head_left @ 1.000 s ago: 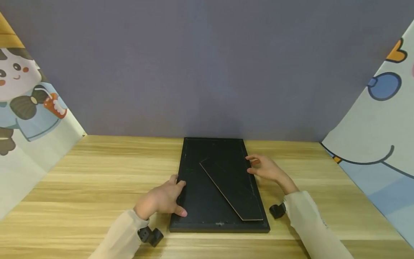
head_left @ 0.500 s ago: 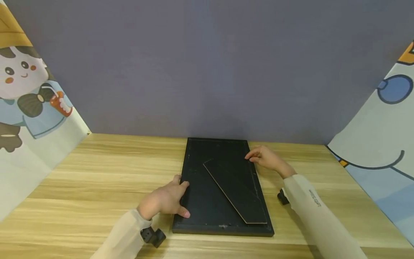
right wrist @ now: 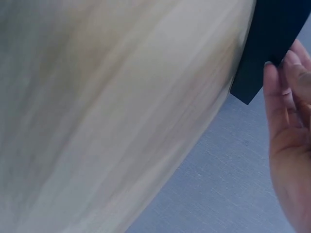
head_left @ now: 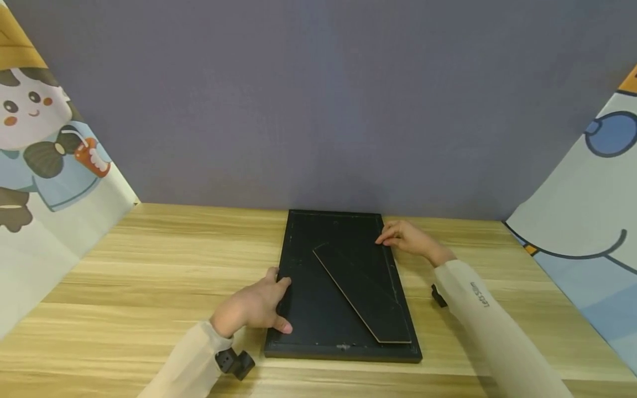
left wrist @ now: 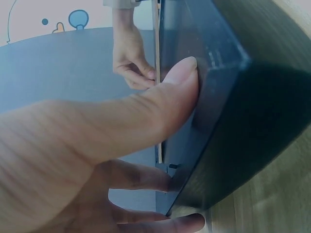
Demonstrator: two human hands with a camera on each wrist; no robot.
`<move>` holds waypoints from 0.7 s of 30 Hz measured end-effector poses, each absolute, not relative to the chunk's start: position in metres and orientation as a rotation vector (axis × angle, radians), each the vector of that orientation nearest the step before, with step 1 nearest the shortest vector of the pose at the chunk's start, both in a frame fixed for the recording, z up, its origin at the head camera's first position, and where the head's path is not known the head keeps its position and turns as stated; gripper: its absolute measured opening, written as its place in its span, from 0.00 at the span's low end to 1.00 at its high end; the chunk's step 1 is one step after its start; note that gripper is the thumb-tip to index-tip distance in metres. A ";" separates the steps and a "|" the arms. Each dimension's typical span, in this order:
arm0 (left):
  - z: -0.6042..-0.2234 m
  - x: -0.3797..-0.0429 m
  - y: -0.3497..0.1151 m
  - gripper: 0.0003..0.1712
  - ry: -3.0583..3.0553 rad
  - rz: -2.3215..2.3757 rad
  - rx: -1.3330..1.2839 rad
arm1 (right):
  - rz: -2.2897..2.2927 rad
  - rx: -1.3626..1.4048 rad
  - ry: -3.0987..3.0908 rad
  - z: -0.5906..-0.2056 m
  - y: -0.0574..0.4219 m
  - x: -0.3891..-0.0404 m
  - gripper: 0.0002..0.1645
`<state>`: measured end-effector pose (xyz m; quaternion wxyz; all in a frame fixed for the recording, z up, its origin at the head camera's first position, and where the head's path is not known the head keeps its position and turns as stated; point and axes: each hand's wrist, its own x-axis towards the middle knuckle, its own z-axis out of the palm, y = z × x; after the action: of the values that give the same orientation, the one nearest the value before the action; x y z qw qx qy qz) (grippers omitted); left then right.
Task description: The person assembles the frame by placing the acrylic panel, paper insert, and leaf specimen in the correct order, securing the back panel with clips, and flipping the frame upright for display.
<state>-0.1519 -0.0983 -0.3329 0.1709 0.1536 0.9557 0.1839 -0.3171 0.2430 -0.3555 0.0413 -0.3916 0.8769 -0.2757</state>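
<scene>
A black picture frame [head_left: 303, 309] lies face down on the wooden table, showing its back. Its easel stand [head_left: 365, 301], a tapered black flap with a pale edge, lies slanted across that back. My left hand [head_left: 256, 303] grips the frame's left side, the thumb on the back and the fingers along the outer edge. Farther away, my right hand [head_left: 408, 240] is at the upper right edge, thumb and forefinger close together on it. In the right wrist view the fingertips [right wrist: 272, 77] meet the frame's dark side [right wrist: 262, 48]. Whatever lies between those fingertips is hidden.
The wooden table [head_left: 174, 265] extends to both sides of the frame. A grey-purple wall [head_left: 318, 110] rises directly behind it. Printed cartoon panels [head_left: 45, 138] slant in at left and right. Black cameras [head_left: 235, 364] are strapped to both wrists.
My right hand has shifted slightly up along the frame's right edge, and its spread thumb and forefinger have come together there. The left hand keeps its hold. The head view has turned slightly.
</scene>
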 end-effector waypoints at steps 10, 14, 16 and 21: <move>-0.333 -0.152 -0.098 0.55 2.715 0.528 0.428 | -0.667 -1.302 2.702 -0.351 0.243 -0.320 0.12; -0.332 -0.152 -0.097 0.55 2.711 0.522 0.424 | -0.638 -1.338 2.670 -0.349 0.243 -0.321 0.13; -0.332 -0.152 -0.097 0.55 2.707 0.522 0.421 | -0.638 -1.353 2.651 -0.349 0.243 -0.322 0.14; -0.332 -0.152 -0.096 0.55 2.706 0.524 0.423 | -0.634 -1.402 2.618 -0.348 0.242 -0.325 0.15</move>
<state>-0.1522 -0.0959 -0.3323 0.1757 0.1494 0.9553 0.1849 -0.3247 0.2422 -0.3478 0.0524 -0.4610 0.8610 -0.2085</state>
